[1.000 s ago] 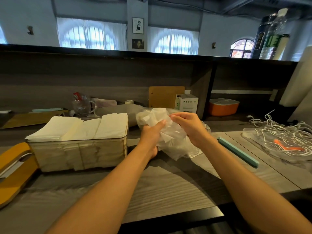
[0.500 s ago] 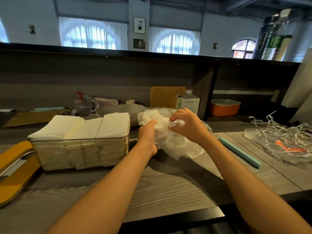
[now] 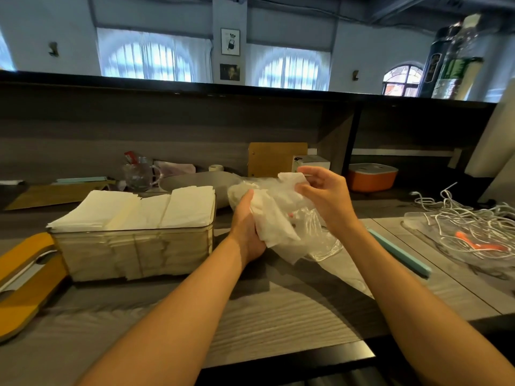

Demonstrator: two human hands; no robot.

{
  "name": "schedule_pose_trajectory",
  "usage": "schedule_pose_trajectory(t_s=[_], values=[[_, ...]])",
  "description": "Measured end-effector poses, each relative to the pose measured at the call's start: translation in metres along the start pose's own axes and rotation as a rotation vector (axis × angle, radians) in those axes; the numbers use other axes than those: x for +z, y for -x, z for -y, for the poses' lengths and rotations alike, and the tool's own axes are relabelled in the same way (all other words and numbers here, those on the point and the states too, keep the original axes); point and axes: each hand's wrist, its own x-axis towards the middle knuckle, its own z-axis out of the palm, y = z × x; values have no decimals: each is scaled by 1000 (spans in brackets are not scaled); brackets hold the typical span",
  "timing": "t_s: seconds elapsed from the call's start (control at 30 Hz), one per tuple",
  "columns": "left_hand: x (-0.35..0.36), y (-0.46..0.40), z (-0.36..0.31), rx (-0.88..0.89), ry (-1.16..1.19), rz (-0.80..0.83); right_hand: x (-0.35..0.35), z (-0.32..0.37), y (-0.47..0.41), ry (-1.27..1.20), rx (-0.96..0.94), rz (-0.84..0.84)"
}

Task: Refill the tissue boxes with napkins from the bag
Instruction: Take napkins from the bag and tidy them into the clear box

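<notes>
Near edge: bare worktop [image 3: 278,324], both forearms reaching in
Left hand [image 3: 246,229] curled round wad of napkins [image 3: 274,227], gripping firmly
Right hand [image 3: 323,193] pinching upper napkin corner between thumb and fingertips, other fingers loose
Clear bag [image 3: 315,235] crumpled beneath and behind, resting on worktop
Best: peel napkins free of plastic, flatten, square edges before stacking
Farther left: tissue box [image 3: 133,249], already heaped above rim; press down gently, add only if room

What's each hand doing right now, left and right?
Left hand: grips the napkins and the clear bag.
Right hand: pinches a napkin corner.
</notes>
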Motion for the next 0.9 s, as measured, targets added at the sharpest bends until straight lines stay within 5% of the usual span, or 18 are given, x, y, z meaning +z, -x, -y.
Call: schedule_pose_trajectory(t_s=[0.23,0.4,0.5,0.57,0.7,0.83,0.9], values=[[4,17,4,14,-427,206,0,-6,-1,260,-167,-53],[-1,13,3,-111,-511,266,-18,-10,-11,-86,234,-219],[3,20,3,-178,-371,337,-29,-6,-13,-588,547,-225],[3,19,1,-144,-220,324,-31,-5,-14,-774,584,-194],[3,17,-4,-27,-79,210,-20,0,-13,-229,443,-54],[4,14,1,36,-274,137,-4,3,-5,108,455,254],[6,12,5,52,-360,172,0,-1,-2,110,481,257]])
